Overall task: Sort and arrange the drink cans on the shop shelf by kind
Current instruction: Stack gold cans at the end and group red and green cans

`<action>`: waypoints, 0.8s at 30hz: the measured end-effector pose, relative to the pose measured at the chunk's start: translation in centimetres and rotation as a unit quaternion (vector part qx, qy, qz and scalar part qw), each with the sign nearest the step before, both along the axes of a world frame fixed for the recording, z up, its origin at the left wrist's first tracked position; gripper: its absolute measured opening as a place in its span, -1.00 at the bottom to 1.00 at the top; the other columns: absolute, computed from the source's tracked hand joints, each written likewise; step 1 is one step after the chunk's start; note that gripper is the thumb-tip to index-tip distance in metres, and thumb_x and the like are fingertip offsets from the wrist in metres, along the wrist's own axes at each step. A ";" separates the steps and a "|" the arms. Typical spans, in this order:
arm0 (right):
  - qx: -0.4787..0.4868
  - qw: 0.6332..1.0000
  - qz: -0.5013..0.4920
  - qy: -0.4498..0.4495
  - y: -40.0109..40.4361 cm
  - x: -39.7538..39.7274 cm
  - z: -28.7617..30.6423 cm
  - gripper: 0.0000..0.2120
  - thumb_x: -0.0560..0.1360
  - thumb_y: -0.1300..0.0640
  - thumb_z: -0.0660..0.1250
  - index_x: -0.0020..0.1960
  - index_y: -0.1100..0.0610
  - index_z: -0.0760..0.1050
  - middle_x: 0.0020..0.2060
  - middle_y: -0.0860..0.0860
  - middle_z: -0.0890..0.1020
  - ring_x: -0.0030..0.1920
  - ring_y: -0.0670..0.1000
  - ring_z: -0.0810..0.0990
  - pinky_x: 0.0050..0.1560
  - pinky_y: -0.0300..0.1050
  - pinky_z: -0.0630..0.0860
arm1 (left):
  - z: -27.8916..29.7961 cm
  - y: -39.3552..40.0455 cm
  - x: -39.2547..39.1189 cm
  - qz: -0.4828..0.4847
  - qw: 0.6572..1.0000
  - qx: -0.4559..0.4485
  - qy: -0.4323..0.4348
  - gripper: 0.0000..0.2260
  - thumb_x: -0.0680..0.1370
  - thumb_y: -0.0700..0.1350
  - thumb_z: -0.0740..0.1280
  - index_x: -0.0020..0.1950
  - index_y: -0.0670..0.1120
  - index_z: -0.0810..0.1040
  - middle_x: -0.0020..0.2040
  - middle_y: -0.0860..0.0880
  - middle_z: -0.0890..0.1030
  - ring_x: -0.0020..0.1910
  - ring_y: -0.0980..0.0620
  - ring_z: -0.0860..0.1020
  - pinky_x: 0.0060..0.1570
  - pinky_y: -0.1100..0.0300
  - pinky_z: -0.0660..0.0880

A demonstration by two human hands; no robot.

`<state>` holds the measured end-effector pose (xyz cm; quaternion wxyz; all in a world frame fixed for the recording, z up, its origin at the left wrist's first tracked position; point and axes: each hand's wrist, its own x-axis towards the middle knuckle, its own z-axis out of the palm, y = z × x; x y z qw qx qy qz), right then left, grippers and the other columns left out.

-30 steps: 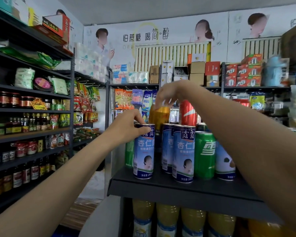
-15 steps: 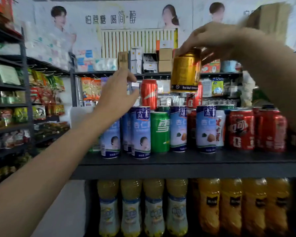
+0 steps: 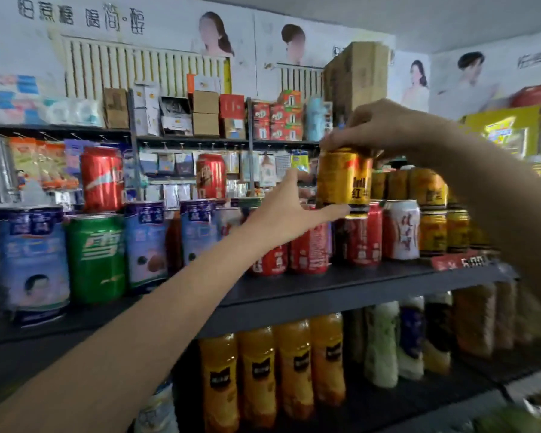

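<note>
Head view: dark shelf [image 3: 341, 289] before poster-covered wall [image 3: 169, 32]

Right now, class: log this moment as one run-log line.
step: placing gold can | right hand: grips its top | left hand: open, fingers under its base | position: above red cans | nearby: stacked gold cans

Orange juice bottles [image 3: 294, 370] on lower shelf — cardboard boxes [image 3: 205, 114] behind.
</note>
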<state>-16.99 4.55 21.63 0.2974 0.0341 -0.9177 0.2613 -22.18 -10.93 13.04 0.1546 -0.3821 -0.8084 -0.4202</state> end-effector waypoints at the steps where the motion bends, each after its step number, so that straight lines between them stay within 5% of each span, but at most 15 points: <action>1: 0.002 1.000 0.003 0.000 1.1 -0.1 -0.3 -0.58 0.36 -0.17 0.41 0.01 0.11 0.45 -0.15 0.03 0.53 -0.19 -0.02 0.53 -0.31 -0.20 0.46 | -0.2 2.2 0.2 -0.001 1.000 0.001 0.000 -0.33 0.34 0.19 0.44 0.32 0.02 0.24 0.24 0.04 0.45 0.21 0.04 0.46 0.22 0.05 0.41; 6: 0.024 0.997 0.067 -0.035 8.5 0.6 -0.2 -0.51 0.32 -0.21 0.40 0.07 0.10 0.46 -0.12 0.05 0.58 -0.18 -0.01 0.60 -0.32 -0.22 0.51 | 0.5 9.7 -0.1 -0.073 0.994 0.045 -0.065 -0.47 0.31 -0.02 0.51 0.20 0.02 0.36 0.19 0.02 0.54 0.17 0.07 0.51 0.25 0.06 0.41; 9: 0.028 0.983 0.162 -0.081 13.3 1.5 0.1 -0.49 0.25 -0.09 0.41 0.13 0.07 0.43 -0.09 0.03 0.62 -0.16 -0.04 0.62 -0.26 -0.19 0.58 | 1.3 12.8 -0.9 -0.117 0.987 0.071 -0.081 -0.38 0.25 0.00 0.53 0.25 -0.01 0.40 0.16 0.00 0.58 0.15 0.06 0.55 0.26 0.03 0.41; 13: 0.010 0.982 0.185 -0.032 18.3 1.1 0.1 -0.51 0.18 -0.03 0.47 0.05 0.03 0.42 -0.15 -0.01 0.61 -0.21 -0.07 0.62 -0.24 -0.17 0.54 | 2.4 17.5 -1.2 -0.167 0.978 0.055 -0.114 -0.51 0.32 -0.11 0.49 0.19 0.03 0.42 0.15 0.02 0.59 0.15 0.08 0.55 0.21 0.15 0.44; 17: -0.022 0.989 0.147 0.005 22.5 0.3 0.0 -0.56 0.27 0.02 0.50 0.06 0.05 0.40 -0.15 -0.02 0.59 -0.21 -0.09 0.57 -0.25 -0.22 0.44 | 3.2 20.2 -1.7 -0.053 0.998 -0.013 -0.034 -0.62 0.49 -0.14 0.36 0.29 -0.04 0.39 0.10 0.10 0.55 0.05 0.20 0.53 -0.02 0.39 0.46; 20: -0.100 0.986 0.124 0.043 25.2 0.2 -0.3 -0.49 0.29 0.01 0.49 0.13 0.09 0.36 -0.12 0.00 0.56 -0.20 -0.07 0.56 -0.27 -0.23 0.43 | 3.6 21.2 -2.7 0.037 0.999 0.034 0.006 -0.78 0.54 -0.13 0.30 0.19 -0.03 0.49 0.10 0.05 0.57 0.03 0.17 0.53 -0.16 0.40 0.40; 24: -0.201 0.966 0.095 0.134 27.6 -0.1 -0.4 -0.48 0.30 0.02 0.50 0.13 0.05 0.30 -0.13 -0.05 0.49 -0.17 -0.11 0.53 -0.31 -0.28 0.43 | 3.8 22.6 -3.9 0.122 0.991 0.034 0.053 -0.88 0.56 -0.17 0.25 0.02 -0.03 0.55 0.10 0.02 0.57 0.08 0.09 0.51 0.00 0.26 0.42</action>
